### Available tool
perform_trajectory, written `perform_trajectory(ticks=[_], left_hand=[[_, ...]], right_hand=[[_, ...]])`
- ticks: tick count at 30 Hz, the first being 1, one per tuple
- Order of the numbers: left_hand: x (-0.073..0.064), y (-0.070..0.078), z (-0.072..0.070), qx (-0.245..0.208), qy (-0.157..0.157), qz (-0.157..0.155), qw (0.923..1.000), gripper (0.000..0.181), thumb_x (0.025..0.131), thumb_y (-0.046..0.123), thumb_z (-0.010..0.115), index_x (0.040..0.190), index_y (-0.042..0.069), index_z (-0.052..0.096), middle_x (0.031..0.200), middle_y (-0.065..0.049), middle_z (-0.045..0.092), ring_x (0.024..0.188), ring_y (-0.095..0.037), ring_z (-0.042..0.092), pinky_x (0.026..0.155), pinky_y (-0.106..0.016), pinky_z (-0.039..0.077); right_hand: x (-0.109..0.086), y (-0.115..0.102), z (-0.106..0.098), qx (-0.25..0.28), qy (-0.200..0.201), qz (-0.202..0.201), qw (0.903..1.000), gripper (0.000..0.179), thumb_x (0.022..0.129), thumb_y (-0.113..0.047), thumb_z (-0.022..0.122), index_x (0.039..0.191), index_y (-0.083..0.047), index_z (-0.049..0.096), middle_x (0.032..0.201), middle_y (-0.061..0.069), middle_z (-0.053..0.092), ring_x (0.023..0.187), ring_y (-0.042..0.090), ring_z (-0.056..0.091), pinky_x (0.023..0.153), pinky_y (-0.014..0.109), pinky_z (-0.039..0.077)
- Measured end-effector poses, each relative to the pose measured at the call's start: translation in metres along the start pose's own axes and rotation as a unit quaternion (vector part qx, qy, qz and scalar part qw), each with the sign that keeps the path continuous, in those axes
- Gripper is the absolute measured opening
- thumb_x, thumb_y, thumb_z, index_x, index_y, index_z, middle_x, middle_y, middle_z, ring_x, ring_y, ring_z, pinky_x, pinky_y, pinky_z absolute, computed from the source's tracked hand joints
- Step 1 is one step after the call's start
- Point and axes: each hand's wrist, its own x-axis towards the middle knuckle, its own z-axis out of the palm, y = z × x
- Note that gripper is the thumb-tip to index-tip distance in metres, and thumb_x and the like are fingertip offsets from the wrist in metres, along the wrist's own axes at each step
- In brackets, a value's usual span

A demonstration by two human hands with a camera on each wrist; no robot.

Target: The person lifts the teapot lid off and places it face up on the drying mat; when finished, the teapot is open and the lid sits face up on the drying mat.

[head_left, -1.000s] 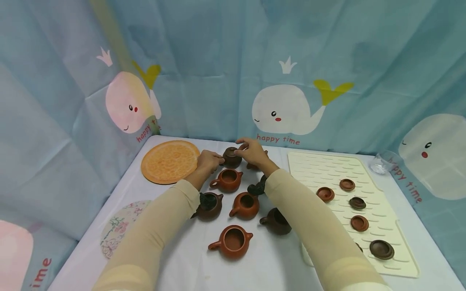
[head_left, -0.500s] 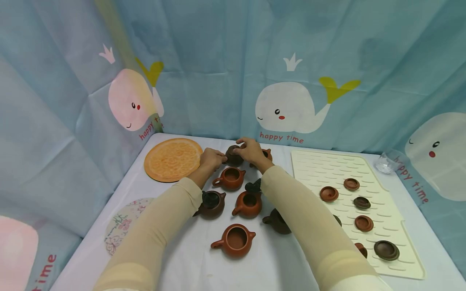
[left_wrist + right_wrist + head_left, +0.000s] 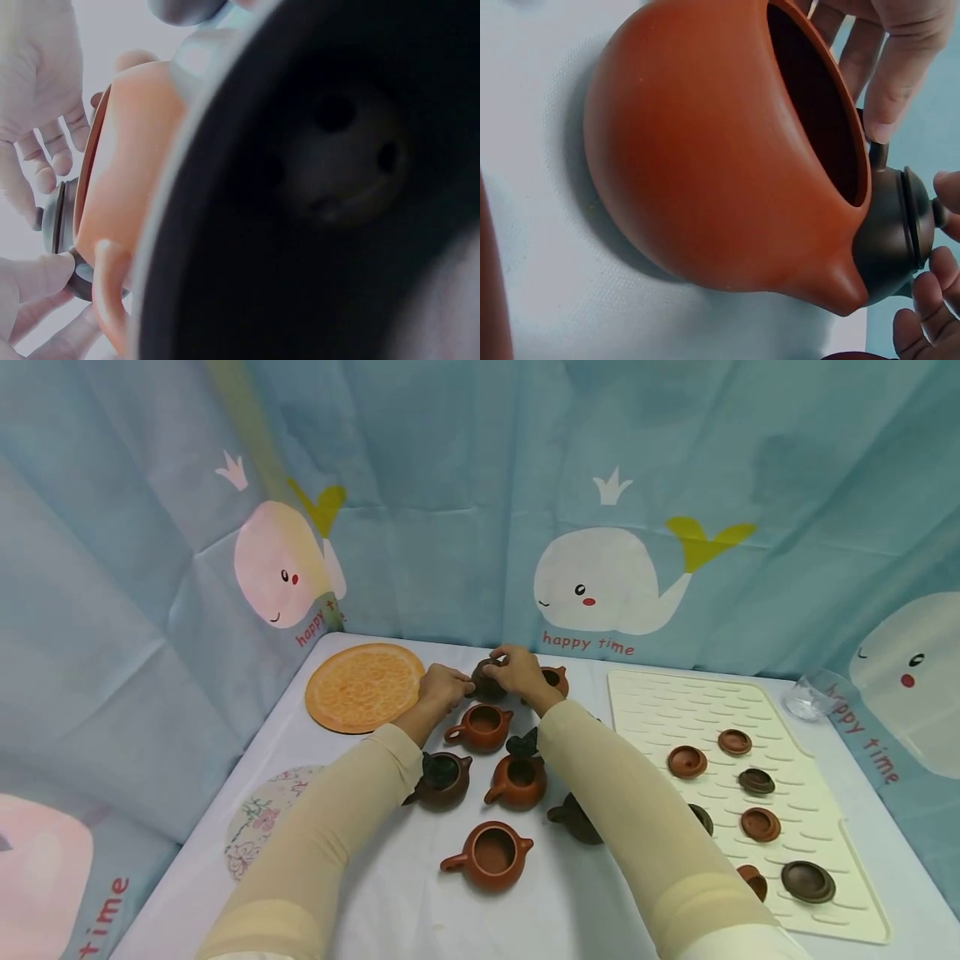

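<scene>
At the back of the table in the head view stands a small dark teapot (image 3: 489, 683), its lid (image 3: 916, 217) seated on top. My left hand (image 3: 444, 687) pinches its handle (image 3: 879, 155) between thumb and fingers. My right hand (image 3: 521, 673) has its thumb and a finger at the lid's knob (image 3: 939, 213), with other fingers along the far side of the pot. In the left wrist view both hands, left (image 3: 37, 292) and right (image 3: 37, 105), appear past an orange-brown teapot (image 3: 139, 150). That lidless teapot (image 3: 483, 727) sits just in front of the dark one.
Several lidless teapots stand closer in, including a reddish one (image 3: 493, 856) and a dark one (image 3: 442, 781). A cream mat (image 3: 652, 693) at right bears several lids, with a clear glass (image 3: 808, 697) beside it. An orange round mat (image 3: 365, 687) and a floral mat (image 3: 262, 818) lie left.
The head view has shifted slightly, moving the scene a little rightward. Both hands stay at the dark teapot, and the right hand keeps its hold at the lid knob.
</scene>
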Motion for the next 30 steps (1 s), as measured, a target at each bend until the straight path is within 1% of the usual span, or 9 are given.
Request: perform_trajectory(ticks=[3, 8, 13, 15, 18, 25, 30], left_hand=[[-0.001, 0.0, -0.001, -0.001, -0.002, 0.003, 1.0, 0.015, 0.086, 0.023, 0.075, 0.099, 0.016, 0.079, 0.088, -0.001, 0.071, 0.055, -0.017, 0.053, 0.044, -0.028, 0.043], [-0.002, 0.0, -0.003, -0.004, 0.001, 0.011, 0.9999, 0.014, 0.085, 0.022, 0.076, 0.097, 0.016, 0.079, 0.091, -0.001, 0.071, 0.053, -0.017, 0.052, 0.043, -0.028, 0.043], [-0.002, 0.0, -0.003, -0.005, 0.002, 0.013, 0.9999, 0.012, 0.085, 0.02, 0.075, 0.096, 0.015, 0.079, 0.089, -0.001, 0.071, 0.053, -0.017, 0.051, 0.043, -0.027, 0.041], [-0.003, -0.001, -0.003, -0.006, 0.002, 0.012, 0.9999, 0.012, 0.085, 0.02, 0.075, 0.096, 0.015, 0.079, 0.087, -0.001, 0.071, 0.054, -0.017, 0.051, 0.043, -0.027, 0.04], [-0.004, 0.0, -0.001, -0.007, 0.004, 0.008, 0.9999, 0.013, 0.085, 0.02, 0.075, 0.096, 0.015, 0.079, 0.088, -0.001, 0.071, 0.056, -0.018, 0.052, 0.043, -0.027, 0.04], [-0.007, 0.002, -0.002, 0.003, 0.004, 0.003, 1.0, 0.016, 0.086, 0.022, 0.074, 0.101, 0.015, 0.079, 0.094, -0.001, 0.07, 0.064, -0.019, 0.054, 0.046, -0.028, 0.042], [-0.009, 0.003, -0.004, 0.004, 0.002, 0.002, 1.0, 0.018, 0.087, 0.023, 0.074, 0.102, 0.014, 0.078, 0.098, -0.002, 0.07, 0.067, -0.02, 0.054, 0.047, -0.028, 0.042]], right_hand=[[0.003, 0.001, 0.002, -0.01, 0.008, -0.004, 0.9999, 0.031, 0.094, -0.022, 0.065, 0.121, -0.008, 0.064, 0.101, 0.013, 0.063, 0.086, 0.026, 0.059, 0.073, 0.037, 0.049], [0.005, 0.002, 0.003, -0.016, 0.018, -0.013, 0.9996, 0.026, 0.094, -0.021, 0.065, 0.116, -0.007, 0.067, 0.095, 0.012, 0.064, 0.08, 0.025, 0.059, 0.069, 0.036, 0.048], [0.007, 0.001, 0.002, -0.02, 0.022, -0.017, 0.9994, 0.021, 0.094, -0.019, 0.065, 0.11, -0.007, 0.07, 0.098, 0.011, 0.064, 0.087, 0.025, 0.06, 0.073, 0.037, 0.05], [0.007, 0.002, 0.001, -0.022, 0.026, -0.025, 0.9991, 0.019, 0.094, -0.019, 0.065, 0.108, -0.006, 0.071, 0.1, 0.01, 0.065, 0.09, 0.025, 0.06, 0.076, 0.037, 0.05], [0.006, 0.004, -0.001, -0.025, 0.038, -0.038, 0.9982, 0.019, 0.094, -0.019, 0.064, 0.105, -0.004, 0.07, 0.098, 0.01, 0.065, 0.09, 0.024, 0.06, 0.077, 0.037, 0.05], [0.002, 0.012, -0.003, -0.008, 0.077, -0.046, 0.9959, 0.02, 0.095, -0.023, 0.064, 0.097, -0.004, 0.067, 0.091, 0.008, 0.065, 0.082, 0.023, 0.059, 0.072, 0.036, 0.049], [0.0, 0.014, -0.005, 0.007, 0.099, -0.043, 0.9941, 0.016, 0.091, -0.023, 0.066, 0.088, -0.007, 0.068, 0.084, 0.006, 0.065, 0.073, 0.022, 0.058, 0.064, 0.035, 0.049]])
